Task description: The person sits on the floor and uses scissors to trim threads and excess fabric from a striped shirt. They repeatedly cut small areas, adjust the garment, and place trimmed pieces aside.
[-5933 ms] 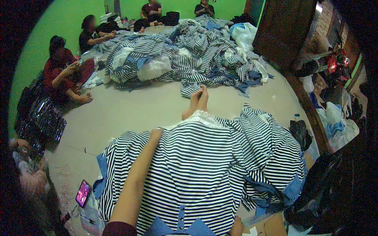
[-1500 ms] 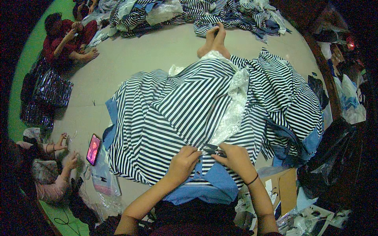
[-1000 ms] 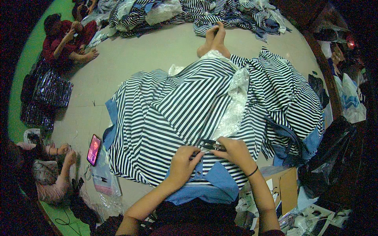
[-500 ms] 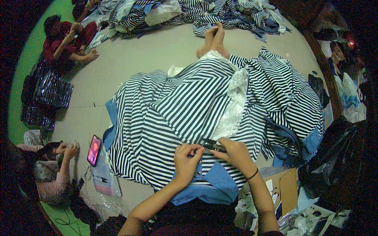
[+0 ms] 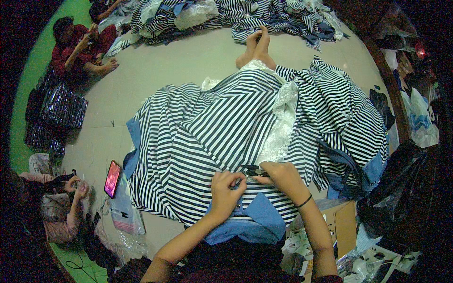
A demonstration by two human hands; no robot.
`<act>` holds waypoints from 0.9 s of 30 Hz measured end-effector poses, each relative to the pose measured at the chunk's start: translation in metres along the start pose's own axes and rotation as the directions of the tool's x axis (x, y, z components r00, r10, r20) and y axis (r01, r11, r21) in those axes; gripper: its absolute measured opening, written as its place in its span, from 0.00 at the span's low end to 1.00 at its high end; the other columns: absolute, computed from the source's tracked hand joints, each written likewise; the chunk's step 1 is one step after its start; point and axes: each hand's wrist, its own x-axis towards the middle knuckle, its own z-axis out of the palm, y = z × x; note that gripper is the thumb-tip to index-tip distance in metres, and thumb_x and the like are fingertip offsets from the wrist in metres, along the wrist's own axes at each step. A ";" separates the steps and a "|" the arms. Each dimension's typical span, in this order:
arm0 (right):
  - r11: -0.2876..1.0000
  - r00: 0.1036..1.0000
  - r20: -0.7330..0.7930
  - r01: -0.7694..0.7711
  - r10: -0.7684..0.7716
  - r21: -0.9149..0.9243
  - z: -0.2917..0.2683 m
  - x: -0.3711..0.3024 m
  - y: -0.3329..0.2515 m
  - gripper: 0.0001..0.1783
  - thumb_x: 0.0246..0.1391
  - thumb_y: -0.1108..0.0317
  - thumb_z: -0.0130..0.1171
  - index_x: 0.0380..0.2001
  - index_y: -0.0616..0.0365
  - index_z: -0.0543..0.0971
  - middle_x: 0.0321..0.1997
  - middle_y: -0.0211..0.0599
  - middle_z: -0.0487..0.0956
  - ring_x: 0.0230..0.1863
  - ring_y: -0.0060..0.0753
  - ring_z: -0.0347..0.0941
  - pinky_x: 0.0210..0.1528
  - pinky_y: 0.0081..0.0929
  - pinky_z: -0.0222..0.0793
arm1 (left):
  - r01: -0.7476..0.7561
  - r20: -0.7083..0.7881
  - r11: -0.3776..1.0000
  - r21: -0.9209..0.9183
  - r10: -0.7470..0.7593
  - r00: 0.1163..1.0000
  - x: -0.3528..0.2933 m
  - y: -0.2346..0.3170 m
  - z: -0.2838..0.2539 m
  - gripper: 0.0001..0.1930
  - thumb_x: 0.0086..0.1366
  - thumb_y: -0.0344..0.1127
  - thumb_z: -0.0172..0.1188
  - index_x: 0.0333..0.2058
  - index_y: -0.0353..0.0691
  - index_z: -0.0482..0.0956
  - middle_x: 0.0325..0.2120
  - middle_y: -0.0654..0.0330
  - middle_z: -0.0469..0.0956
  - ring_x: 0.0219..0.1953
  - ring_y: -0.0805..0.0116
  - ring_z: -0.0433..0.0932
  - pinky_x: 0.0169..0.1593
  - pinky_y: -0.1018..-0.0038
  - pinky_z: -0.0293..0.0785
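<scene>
A black-and-white striped garment (image 5: 188, 141) with a blue collar (image 5: 245, 231) spreads over my lap and legs. White lace (image 5: 278, 141) runs down its middle. My left hand (image 5: 226, 191) pinches the striped cloth beside the small buttons (image 5: 238, 206) near the collar. Close to its fingertips, my right hand (image 5: 285, 181) is closed around small black thread snips (image 5: 252, 170), whose tips lie near the cloth. Its fingers partly cover the tool. Another striped garment (image 5: 344, 113) with blue trim lies bunched on the right.
Striped garments (image 5: 283, 19) are heaped at the far side, past bare feet (image 5: 256, 52). A phone (image 5: 112, 179) and plastic bag (image 5: 127, 218) lie left. Two people (image 5: 85, 47) (image 5: 61, 203) sit there beside dark wrapped packs (image 5: 61, 108). Cardboard (image 5: 346, 228) and a black bag (image 5: 396, 188) are right.
My right hand and the snips have shifted slightly, and the snips show less. My left fingers have curled into a rounder pinch. The garment has hardly moved.
</scene>
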 end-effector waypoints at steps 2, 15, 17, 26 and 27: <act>1.000 1.000 -0.019 0.003 -0.003 0.005 0.001 0.000 0.000 0.18 0.41 0.52 0.56 0.21 0.57 0.69 0.18 0.38 0.73 0.19 0.37 0.71 0.19 0.28 0.65 | -0.010 -0.007 1.000 0.005 0.010 1.000 0.001 0.000 0.001 0.04 0.44 0.29 0.60 0.21 0.40 0.75 0.14 0.63 0.66 0.21 0.68 0.61 0.29 0.74 0.57; 0.999 0.990 -0.140 0.004 0.001 0.035 -0.009 -0.003 -0.012 0.17 0.38 0.56 0.60 0.22 0.58 0.70 0.16 0.36 0.69 0.17 0.34 0.69 0.16 0.25 0.62 | 0.202 -0.031 0.963 -0.181 -0.210 0.977 0.000 0.005 0.000 0.07 0.44 0.35 0.62 0.22 0.40 0.78 0.12 0.64 0.62 0.21 0.70 0.59 0.28 0.74 0.55; 0.999 0.991 -0.134 0.001 0.006 0.053 -0.010 -0.003 -0.014 0.17 0.38 0.56 0.60 0.22 0.58 0.69 0.16 0.37 0.69 0.17 0.34 0.69 0.17 0.25 0.62 | 0.163 -0.037 0.970 -0.180 -0.172 0.984 0.001 0.004 0.000 0.07 0.44 0.34 0.63 0.21 0.39 0.78 0.11 0.65 0.63 0.20 0.71 0.59 0.28 0.75 0.54; 0.996 0.996 -0.080 -0.042 0.049 0.085 -0.020 -0.001 -0.016 0.18 0.39 0.56 0.60 0.24 0.59 0.71 0.17 0.39 0.71 0.18 0.38 0.70 0.18 0.28 0.63 | 0.222 -0.008 0.927 -0.302 -0.235 0.972 0.004 0.006 0.000 0.05 0.43 0.32 0.63 0.19 0.39 0.78 0.09 0.67 0.62 0.18 0.74 0.57 0.27 0.76 0.52; 0.995 0.996 -0.070 -0.051 0.057 0.087 -0.021 -0.001 -0.015 0.18 0.38 0.55 0.60 0.25 0.59 0.71 0.18 0.40 0.71 0.18 0.38 0.70 0.18 0.28 0.63 | 0.237 0.001 0.923 -0.302 -0.248 0.969 0.004 0.006 0.000 0.04 0.43 0.32 0.63 0.19 0.39 0.78 0.09 0.67 0.62 0.18 0.74 0.57 0.26 0.76 0.52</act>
